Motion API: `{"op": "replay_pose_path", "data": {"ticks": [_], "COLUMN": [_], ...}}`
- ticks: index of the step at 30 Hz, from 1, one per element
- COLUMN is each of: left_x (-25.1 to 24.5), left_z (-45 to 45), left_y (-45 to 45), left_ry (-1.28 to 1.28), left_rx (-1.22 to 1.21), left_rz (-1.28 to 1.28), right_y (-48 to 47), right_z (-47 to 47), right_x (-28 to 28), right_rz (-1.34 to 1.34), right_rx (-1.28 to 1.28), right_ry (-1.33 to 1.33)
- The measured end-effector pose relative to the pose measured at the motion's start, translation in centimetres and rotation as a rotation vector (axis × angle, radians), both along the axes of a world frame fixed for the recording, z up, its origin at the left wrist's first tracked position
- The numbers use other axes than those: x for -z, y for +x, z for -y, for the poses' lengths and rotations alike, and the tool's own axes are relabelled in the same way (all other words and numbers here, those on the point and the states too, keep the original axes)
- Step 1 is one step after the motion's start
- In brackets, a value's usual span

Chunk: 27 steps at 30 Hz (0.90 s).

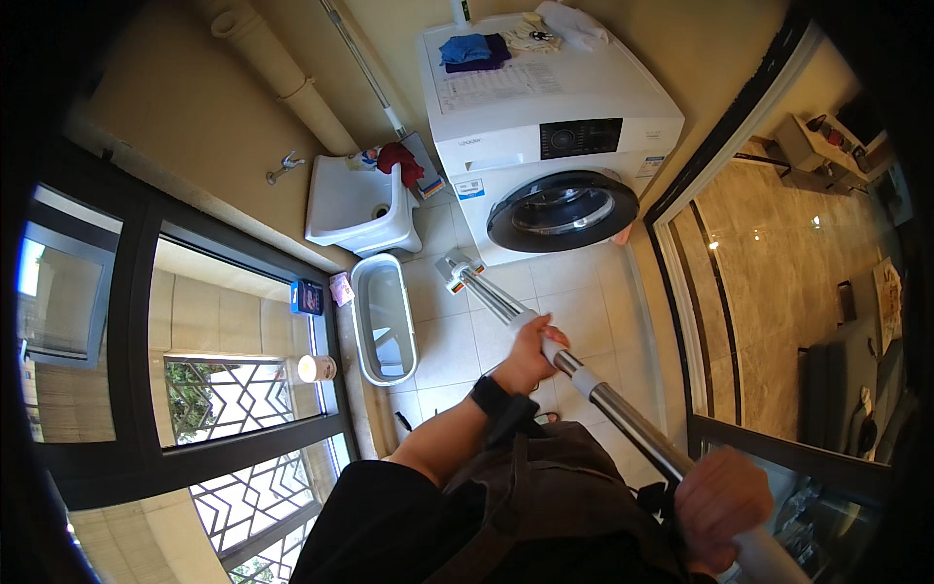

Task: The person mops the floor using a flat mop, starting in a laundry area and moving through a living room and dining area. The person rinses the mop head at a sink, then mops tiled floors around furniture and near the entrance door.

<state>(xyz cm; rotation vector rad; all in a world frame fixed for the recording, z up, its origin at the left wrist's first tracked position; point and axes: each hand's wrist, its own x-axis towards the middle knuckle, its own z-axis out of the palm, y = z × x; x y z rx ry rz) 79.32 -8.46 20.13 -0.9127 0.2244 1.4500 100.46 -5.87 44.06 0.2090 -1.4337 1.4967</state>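
Note:
My left hand (527, 352), below a dark wristband, is closed around the white grip on the lower part of a sponge mop's pole (631, 416). Higher up, near the bottom right of the picture, my right hand (722, 504) wraps the same steel pole. The pole slants away from me to the mop head (461, 271), which is by the tiled floor in front of a washing machine (613, 84); whether it touches the tiles I cannot tell. A long grey-white bucket (414, 321) stands left of the mop head with water inside.
The washing machine's round door (503, 226) looks shut. A white utility sink (328, 208) stands beyond the bucket, a red cloth (400, 163) over its rim. Another flat-headed mop (422, 157) leans behind it. A blue box (306, 297) and white tub (317, 369) sit by the window.

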Motion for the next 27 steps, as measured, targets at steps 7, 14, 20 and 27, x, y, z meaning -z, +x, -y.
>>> {"op": "replay_pose_path", "data": {"ticks": [7,14,20,27], "left_x": [-1.4,1.7,6.4,16.7], "left_z": [-0.9,-1.5,-1.8,2.6], "left_y": [1.8,0.5,0.9,-0.6], "left_ry": [-0.186,-0.272,-0.174,0.136], "left_rx": [0.018,0.134,0.260,0.553], "left_rz": [-0.150,-0.212,-0.418,-1.231], "right_y": [0.9,1.6,2.4,0.7], "right_z": [-0.3,0.5,1.0,0.1], "right_x": [0.1,1.5,1.4,5.2], "right_rz": [0.034,0.085,0.132,0.257], "right_rx": [0.021,0.140,0.211,0.004], "right_ry": [-0.046,-0.099,-0.212,0.033]}}
